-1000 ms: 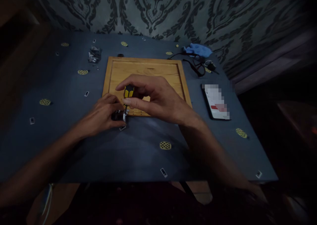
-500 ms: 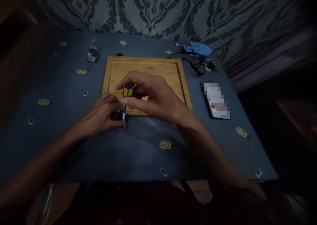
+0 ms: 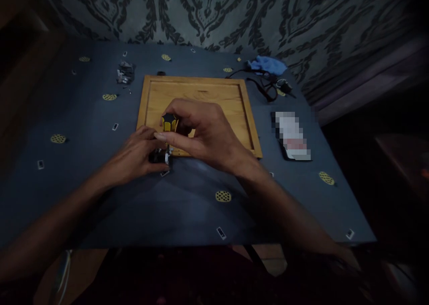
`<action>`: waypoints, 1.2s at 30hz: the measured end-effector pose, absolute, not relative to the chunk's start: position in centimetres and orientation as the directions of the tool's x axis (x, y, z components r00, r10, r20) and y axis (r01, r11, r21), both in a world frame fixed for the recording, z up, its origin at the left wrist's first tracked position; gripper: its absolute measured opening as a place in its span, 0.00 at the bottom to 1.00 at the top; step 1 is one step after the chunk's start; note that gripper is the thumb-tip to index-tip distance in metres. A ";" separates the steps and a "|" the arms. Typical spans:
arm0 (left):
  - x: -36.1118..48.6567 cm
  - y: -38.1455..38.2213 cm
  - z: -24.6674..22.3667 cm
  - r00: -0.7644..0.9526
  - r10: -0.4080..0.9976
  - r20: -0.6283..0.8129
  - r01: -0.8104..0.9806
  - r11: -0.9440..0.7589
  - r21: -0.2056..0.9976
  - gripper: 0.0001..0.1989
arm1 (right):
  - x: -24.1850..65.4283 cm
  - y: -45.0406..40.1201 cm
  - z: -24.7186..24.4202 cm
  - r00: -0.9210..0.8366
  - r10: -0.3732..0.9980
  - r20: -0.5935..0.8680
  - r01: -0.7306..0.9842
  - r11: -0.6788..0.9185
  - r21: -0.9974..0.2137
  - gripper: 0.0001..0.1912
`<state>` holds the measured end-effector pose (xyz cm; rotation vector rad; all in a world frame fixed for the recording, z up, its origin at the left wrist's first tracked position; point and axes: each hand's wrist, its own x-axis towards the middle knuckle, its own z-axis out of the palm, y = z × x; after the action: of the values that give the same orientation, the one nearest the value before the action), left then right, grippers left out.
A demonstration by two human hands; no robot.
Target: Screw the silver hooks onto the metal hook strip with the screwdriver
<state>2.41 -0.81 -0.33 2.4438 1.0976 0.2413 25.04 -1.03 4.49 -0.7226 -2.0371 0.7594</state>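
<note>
A wooden panel [image 3: 197, 85] with a raised frame lies flat on the table. At its near left corner is a small metal hinge [image 3: 167, 156], partly covered by my fingers. My left hand [image 3: 139, 155] closes around the hinge, thumb along its near side. My right hand [image 3: 204, 135] pinches the yellow and black handle of a screwdriver [image 3: 169, 123] between thumb and fingers. The screwdriver stands roughly upright over the hinge. Its tip is too small and dark to make out.
Metal hardware pieces [image 3: 125, 72] lie at the back left, with small screws [image 3: 130, 91] near them. To the right are eyeglasses [image 3: 266, 90], a blue cloth [image 3: 267, 65], keys [image 3: 284, 86] and a phone [image 3: 291, 135]. A patterned curtain [image 3: 208, 14] hangs behind the table [image 3: 187, 215].
My right hand has shifted slightly left with the screwdriver, its thumb and fingers now differently placed on the handle. My left hand stays at the hinge.
</note>
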 end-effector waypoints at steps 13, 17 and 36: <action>2.4 -1.0 -0.1 0.664 0.747 -0.027 0.667 -0.576 0.472 0.21 | 25.6 -0.9 4.8 -0.585 0.682 0.439 0.255 0.668 -0.699 0.17; 2.3 -0.8 -0.5 0.655 0.756 -0.007 0.656 -0.563 0.503 0.18 | 25.2 -0.9 4.6 -0.569 0.674 0.472 0.297 0.703 -0.646 0.18; 2.2 -0.7 -0.4 0.676 0.737 0.004 0.657 -0.605 0.449 0.20 | 25.7 -0.3 4.2 -0.565 0.675 0.474 0.381 0.724 -0.575 0.16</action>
<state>2.21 -0.73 -0.42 2.4765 1.0878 0.2636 25.73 -0.31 4.18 -0.7951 -2.2256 0.5420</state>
